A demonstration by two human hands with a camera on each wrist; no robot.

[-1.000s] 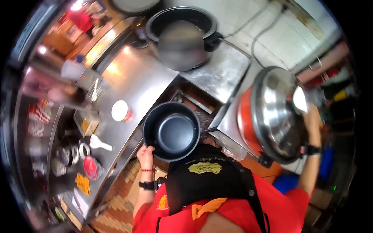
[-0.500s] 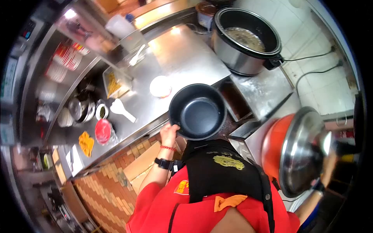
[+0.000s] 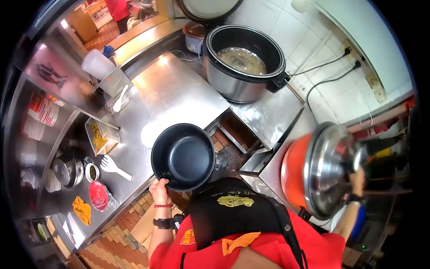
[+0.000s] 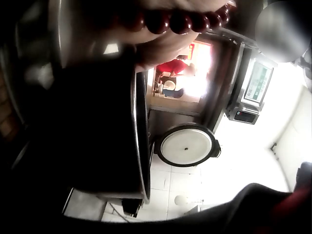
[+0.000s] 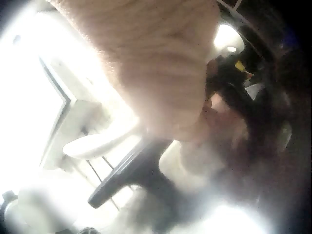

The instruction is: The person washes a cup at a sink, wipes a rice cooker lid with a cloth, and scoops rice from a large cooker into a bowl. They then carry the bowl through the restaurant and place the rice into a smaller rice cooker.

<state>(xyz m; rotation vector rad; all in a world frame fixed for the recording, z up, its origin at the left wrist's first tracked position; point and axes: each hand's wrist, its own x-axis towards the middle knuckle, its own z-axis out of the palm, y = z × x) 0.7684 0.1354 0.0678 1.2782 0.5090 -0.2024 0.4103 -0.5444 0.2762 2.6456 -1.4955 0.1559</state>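
While left hand (image 3: pixel 160 188) grips black pot (image 3: pixel 183 157), fingers pinch near rim; pot sits level just beyond fingertips, over steel counter (image 3: pixel 179 94) edge. Right hand (image 3: pixel 357 177) holds steel lid (image 3: pixel 324 170) at knob, lid tilted against orange cooker (image 3: pixel 293 175); finger spread blurred, cannot tell.

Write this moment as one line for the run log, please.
left hand: grips black pot rim | right hand: holds steel lid tilted on orange cooker
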